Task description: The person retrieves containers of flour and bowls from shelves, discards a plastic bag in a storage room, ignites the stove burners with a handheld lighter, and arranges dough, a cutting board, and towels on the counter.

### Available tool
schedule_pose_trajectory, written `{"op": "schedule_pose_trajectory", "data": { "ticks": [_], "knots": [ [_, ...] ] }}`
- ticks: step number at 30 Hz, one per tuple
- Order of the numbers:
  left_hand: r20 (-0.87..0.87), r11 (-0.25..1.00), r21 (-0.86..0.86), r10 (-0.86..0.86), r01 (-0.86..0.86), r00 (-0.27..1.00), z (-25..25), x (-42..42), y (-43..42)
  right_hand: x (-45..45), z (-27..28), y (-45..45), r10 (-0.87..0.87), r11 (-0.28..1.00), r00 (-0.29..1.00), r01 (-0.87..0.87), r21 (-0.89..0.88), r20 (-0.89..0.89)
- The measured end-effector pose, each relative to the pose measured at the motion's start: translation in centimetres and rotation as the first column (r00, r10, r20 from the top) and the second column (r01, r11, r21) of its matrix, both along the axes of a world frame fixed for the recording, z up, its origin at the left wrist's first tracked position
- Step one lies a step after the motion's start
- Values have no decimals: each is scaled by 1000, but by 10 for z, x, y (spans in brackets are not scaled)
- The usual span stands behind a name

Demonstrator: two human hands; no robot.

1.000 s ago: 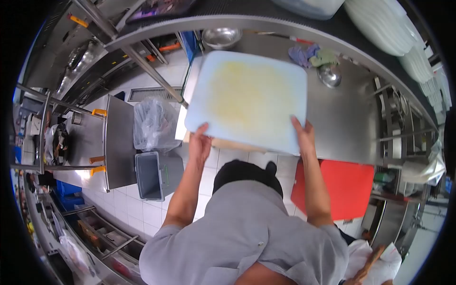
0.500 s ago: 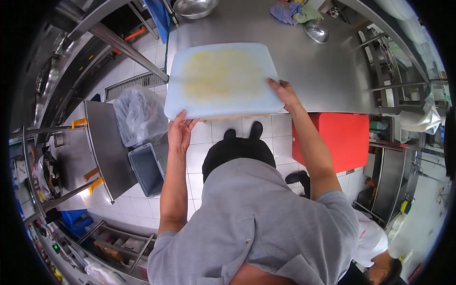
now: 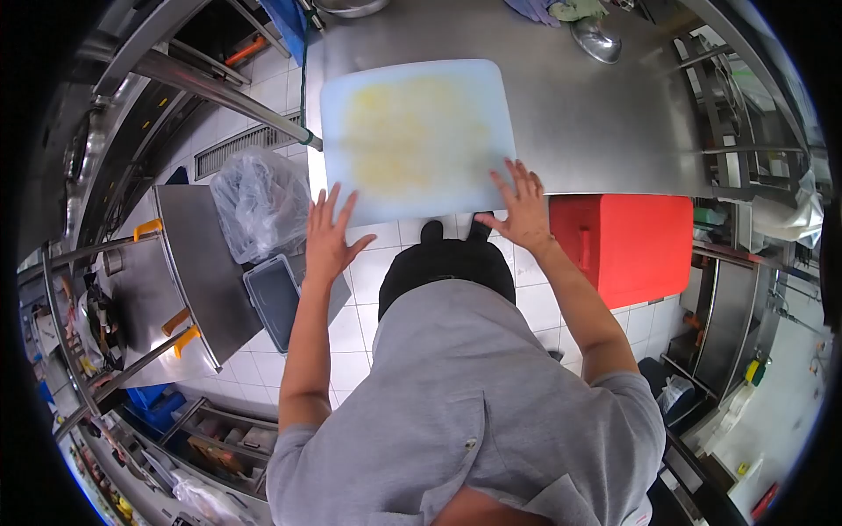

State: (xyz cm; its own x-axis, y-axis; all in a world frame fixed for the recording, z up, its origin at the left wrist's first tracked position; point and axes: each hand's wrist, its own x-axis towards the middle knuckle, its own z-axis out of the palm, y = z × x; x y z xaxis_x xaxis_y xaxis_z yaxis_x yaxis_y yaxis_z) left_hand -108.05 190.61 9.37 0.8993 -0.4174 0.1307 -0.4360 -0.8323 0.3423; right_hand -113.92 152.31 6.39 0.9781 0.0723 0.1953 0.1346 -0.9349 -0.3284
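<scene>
A white cutting board (image 3: pixel 421 131) with yellow stains lies on the steel worktable (image 3: pixel 605 140), at its front left. Its near edge sticks out over the floor. My left hand (image 3: pixel 328 241) is at the board's near left corner, fingers spread and thumb pointing inward. At the near right corner my right hand (image 3: pixel 524 210) has its fingers stretched out, with the fingertips at the board's edge. Neither hand is wrapped round the board; whether the fingertips press on it I cannot tell.
A red box (image 3: pixel 645 250) stands under the table's right side. On the left are a clear plastic bag (image 3: pixel 261 202), a grey bin (image 3: pixel 274 298) and a steel side table (image 3: pixel 197 272). A metal bowl (image 3: pixel 598 39) and cloths (image 3: pixel 561 9) lie at the back.
Both hands have loosened from the board's edges and opened out. The board sits slightly farther forward and straighter. A person at the lower right has gone from view.
</scene>
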Motion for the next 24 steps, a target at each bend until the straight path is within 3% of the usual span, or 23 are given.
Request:
{"op": "schedule_pose_trajectory", "data": {
  "ticks": [1, 2, 5, 11, 18, 24],
  "knots": [
    [12, 983, 132, -131, 128, 991, 3, 10, -6, 4, -4, 5, 52, 994, 996, -58, -92, -66],
    [25, 983, 132, -135, 130, 991, -1, 18, -9, 9, -8, 7, 92, 976, 987, -116, -182, -131],
    [-55, 944, 159, -284, 289, 957, -28, 41, -17, 26, -20, 1, 161, 968, 976, -186, -172, -148],
    [2, 932, 247, -276, 267, 961, -49, 56, -15, 47, -28, -10, 160, 950, 977, -191, -248, -140],
    [65, 923, 222, -334, 313, 940, -51, 62, -13, 48, -22, -11, 212, 963, 973, -223, -149, -90],
    [-13, 917, 246, -320, 314, 947, -34, 55, -25, 27, -10, -12, 154, 984, 987, -158, -88, -50]
  ]
}}
